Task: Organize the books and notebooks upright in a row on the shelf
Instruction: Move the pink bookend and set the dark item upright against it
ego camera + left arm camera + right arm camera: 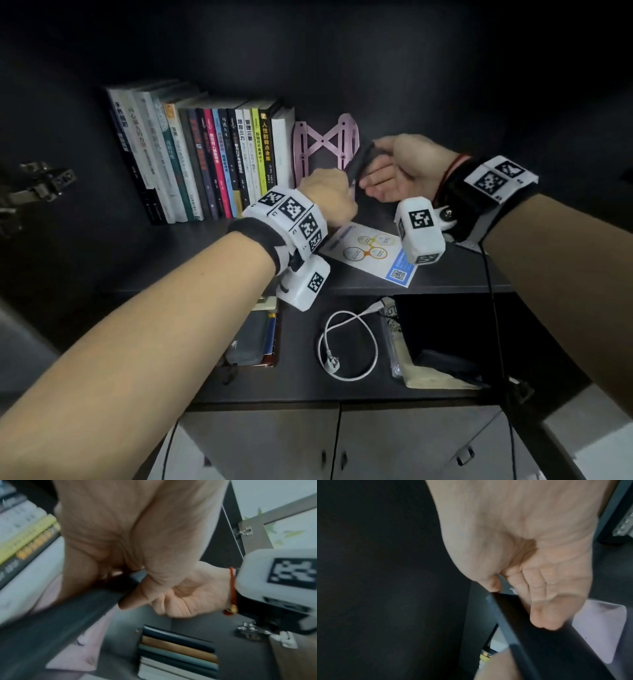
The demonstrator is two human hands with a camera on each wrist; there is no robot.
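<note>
A row of upright books (205, 161) stands at the left of the dark shelf (191, 253), closed off on its right by a pink bookend (325, 144). Just in front of the bookend, both hands hold a thin dark notebook (359, 161), tilted above the shelf. My left hand (329, 195) grips its lower end. My right hand (387, 171) pinches its upper end between thumb and fingers. In the left wrist view the dark notebook (68, 612) runs under my left hand (111, 561) towards my right hand (171, 601). In the right wrist view my right hand (530, 588) holds the notebook (539, 635) by its edge.
A printed leaflet (370, 253) lies flat near the shelf's front edge. More notebooks (178, 651) are stacked at the shelf's right end. The lower shelf holds a white cable (346, 346) and a pile of flat items (253, 335). A door hinge (41, 185) juts out at the left.
</note>
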